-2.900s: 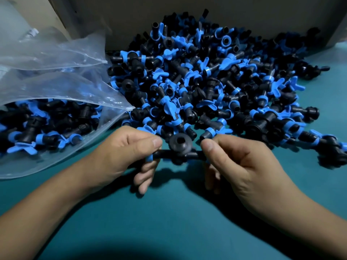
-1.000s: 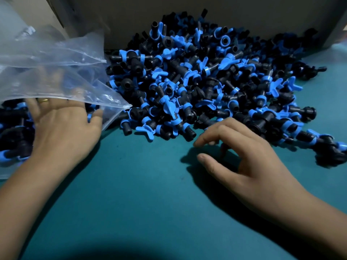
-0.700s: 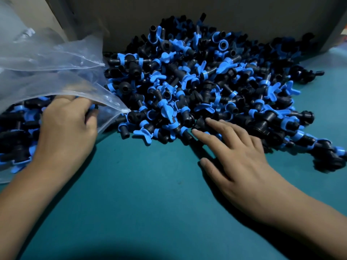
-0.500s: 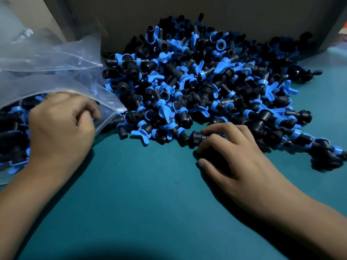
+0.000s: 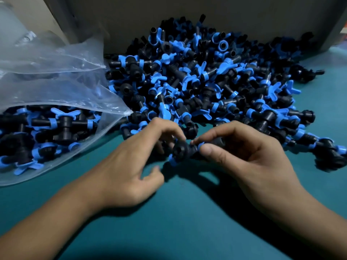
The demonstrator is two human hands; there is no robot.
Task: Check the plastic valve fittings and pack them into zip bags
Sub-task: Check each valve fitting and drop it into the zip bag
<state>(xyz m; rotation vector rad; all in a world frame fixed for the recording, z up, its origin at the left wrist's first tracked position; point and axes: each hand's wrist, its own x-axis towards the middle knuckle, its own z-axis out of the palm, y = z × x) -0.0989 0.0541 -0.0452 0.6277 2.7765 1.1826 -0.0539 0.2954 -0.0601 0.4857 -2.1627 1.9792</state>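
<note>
No writing can be read anywhere. A clear zip bag (image 5: 62, 94) lies at left on the teal table (image 5: 169, 222), mouth toward the middle, part-filled with black-and-blue valve fittings. A loose pile (image 5: 216, 77) of the same fittings spreads across the far middle and right, against a grey wall (image 5: 225, 14). Near the pile's edge my right hand (image 5: 249, 158) pinches one fitting (image 5: 183, 150) by thumb and fingers. My left hand (image 5: 135, 164) reaches it with curled fingertips, thumb apart; whether it grips I cannot tell.
</note>
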